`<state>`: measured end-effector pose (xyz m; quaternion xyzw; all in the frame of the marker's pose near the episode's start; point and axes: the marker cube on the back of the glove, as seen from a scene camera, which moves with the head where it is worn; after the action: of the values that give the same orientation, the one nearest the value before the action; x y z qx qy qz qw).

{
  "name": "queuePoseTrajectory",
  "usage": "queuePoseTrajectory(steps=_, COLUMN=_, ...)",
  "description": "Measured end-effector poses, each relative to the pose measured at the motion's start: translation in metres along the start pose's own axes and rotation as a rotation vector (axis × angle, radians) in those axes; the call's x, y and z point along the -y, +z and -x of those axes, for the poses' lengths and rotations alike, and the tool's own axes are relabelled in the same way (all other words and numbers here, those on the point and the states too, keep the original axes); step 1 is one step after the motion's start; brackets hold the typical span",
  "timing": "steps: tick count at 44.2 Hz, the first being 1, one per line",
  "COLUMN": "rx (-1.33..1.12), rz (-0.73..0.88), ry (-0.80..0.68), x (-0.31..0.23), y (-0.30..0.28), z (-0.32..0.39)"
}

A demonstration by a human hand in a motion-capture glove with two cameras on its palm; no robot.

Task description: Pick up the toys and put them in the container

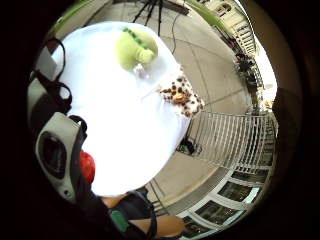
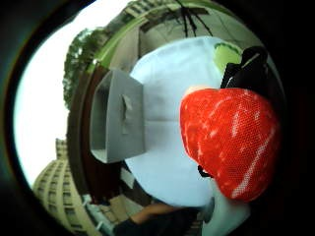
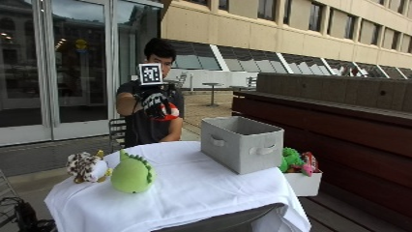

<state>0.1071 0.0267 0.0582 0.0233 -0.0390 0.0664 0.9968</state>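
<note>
Above table (image 3: 193, 193), red toy (image 3: 169, 115) gripped in hand (image 3: 153, 104)

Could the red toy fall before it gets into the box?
Maybe. The gloved right hand holds the red toy high above the table, well short of the grey container; if the grip slips, it could bounce off the white cloth. The container also sits near the table's edge, so a bump might push it off.
</note>
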Motion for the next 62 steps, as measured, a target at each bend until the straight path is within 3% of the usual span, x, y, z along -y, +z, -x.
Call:
queuePoseTrajectory(steps=15, rx=-0.042, rz=-0.107, ry=-0.134, x=0.031, y=-0.103, z=0.187)
queuePoseTrajectory(steps=34, rx=-0.038, rz=-0.113, ry=-0.279, x=-0.003, y=-0.088, z=0.335)
queuePoseTrajectory(steps=38, rx=-0.043, rz=-0.079, ry=-0.262, x=-0.002, y=-0.076, z=0.342)
queuePoseTrajectory(steps=45, rx=-0.050, rz=0.128, ry=-0.295, x=0.016, y=-0.046, z=0.327)
queuePoseTrajectory(steps=55, rx=-0.061, rz=0.070, ry=-0.341, x=0.030, y=-0.042, z=0.292)
queuePoseTrajectory(steps=62, rx=-0.091, rz=0.067, ry=-0.293, x=0.030, y=-0.056, z=0.251)
